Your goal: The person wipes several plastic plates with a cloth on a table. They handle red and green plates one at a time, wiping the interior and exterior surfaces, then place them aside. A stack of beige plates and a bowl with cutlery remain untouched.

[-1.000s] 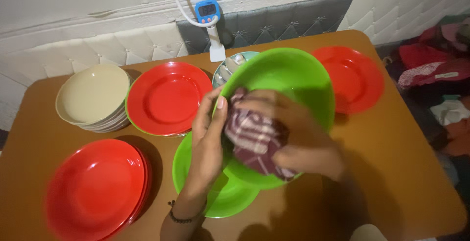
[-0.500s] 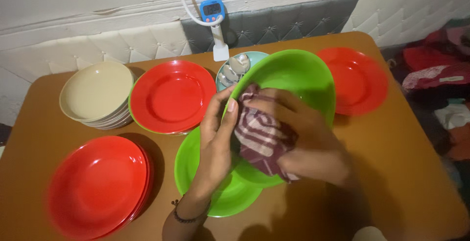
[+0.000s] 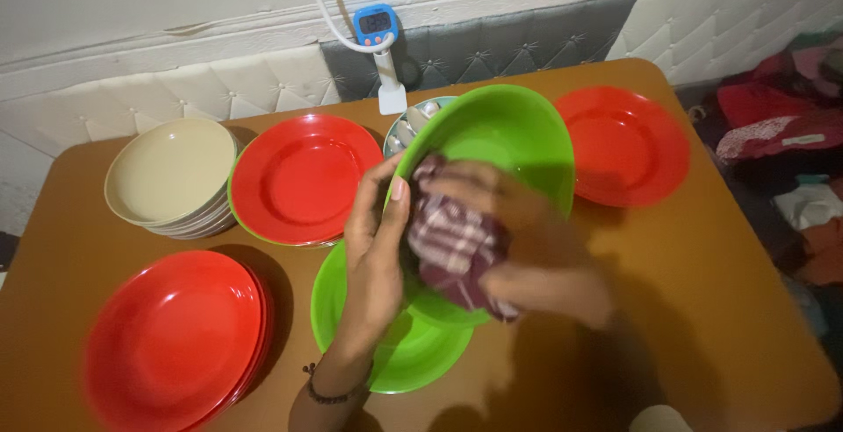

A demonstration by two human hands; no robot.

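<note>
Our left hand (image 3: 376, 243) grips the near-left rim of the green plate (image 3: 500, 133), thumb on the inner face, fingers behind it, so it's tilted up w/ the bowl side facing us. Our right hand (image 3: 527, 256) is bunched around a maroon-and-white striped cloth (image 3: 452, 248), pressing it into the plate's lower inside.

Handling, as we judge it: plate looks like thin plastic, so light, stiff enough, not fragile, but glossy and prob. slippery if damp. Best hold is the rim, pinched as we have it. Cloth is soft and limp, crumples to fit the curve.

Right under it sits another green plate (image 3: 386, 353) flat on the brown table (image 3: 702, 309). To our left: a red plate on a stack (image 3: 303, 177), a pile of beige bowls (image 3: 171, 173), and a red stack (image 3: 171, 335) at the near-left corner. Behind the held plate, a small dish w/ spoons (image 3: 408, 129), partly hidden; right of it one red plate (image 3: 623, 142).

Open room: bare tabletop to our right and near-right, out to the table edge. Left side is crowded; the raised rim sits close to the spoon dish.
</note>
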